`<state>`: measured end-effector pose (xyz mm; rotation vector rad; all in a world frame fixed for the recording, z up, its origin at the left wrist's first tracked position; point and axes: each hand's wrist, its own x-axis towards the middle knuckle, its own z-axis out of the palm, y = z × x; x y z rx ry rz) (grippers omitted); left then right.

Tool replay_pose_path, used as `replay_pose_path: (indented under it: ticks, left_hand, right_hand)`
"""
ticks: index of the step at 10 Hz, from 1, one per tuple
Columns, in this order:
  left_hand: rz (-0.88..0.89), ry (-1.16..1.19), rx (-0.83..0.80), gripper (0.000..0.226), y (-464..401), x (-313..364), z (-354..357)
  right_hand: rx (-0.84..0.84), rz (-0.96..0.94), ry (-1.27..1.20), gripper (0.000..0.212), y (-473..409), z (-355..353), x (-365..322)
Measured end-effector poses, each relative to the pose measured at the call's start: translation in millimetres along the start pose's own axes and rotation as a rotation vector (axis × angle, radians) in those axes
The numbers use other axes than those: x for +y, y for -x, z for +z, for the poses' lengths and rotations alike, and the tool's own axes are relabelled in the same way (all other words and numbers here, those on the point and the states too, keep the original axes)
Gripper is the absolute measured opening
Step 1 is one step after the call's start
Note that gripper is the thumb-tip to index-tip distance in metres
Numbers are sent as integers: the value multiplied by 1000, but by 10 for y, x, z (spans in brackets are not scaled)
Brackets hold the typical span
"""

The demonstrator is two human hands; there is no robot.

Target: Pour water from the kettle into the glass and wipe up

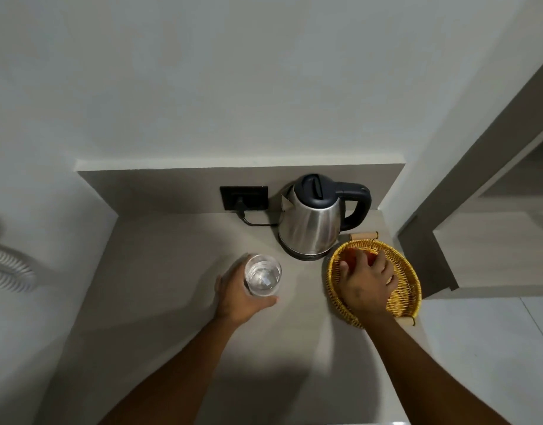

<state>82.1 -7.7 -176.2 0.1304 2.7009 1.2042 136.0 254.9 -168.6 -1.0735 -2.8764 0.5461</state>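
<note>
A steel kettle (313,222) with a black lid and handle stands upright on its base at the back of the beige counter (172,286), handle pointing right. In front of it and to the left stands a clear glass (263,275) with water in it. My left hand (238,297) is wrapped around the glass from the left. My right hand (366,282) reaches into a yellow wicker basket (408,289) and closes over an orange-red thing (351,256), mostly hidden under my fingers.
A black wall socket (244,197) behind the counter has the kettle's cord plugged in. The basket sits at the counter's right edge, beside a drop to the floor (478,348). A wall borders the counter on the left.
</note>
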Motion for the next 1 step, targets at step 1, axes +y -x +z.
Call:
replay_pose_path:
  ticks: [1]
  left_hand:
    - [2,3,34,121,67,74,-84]
  right_hand:
    - [131,-249,-41,57,139,-156,-203]
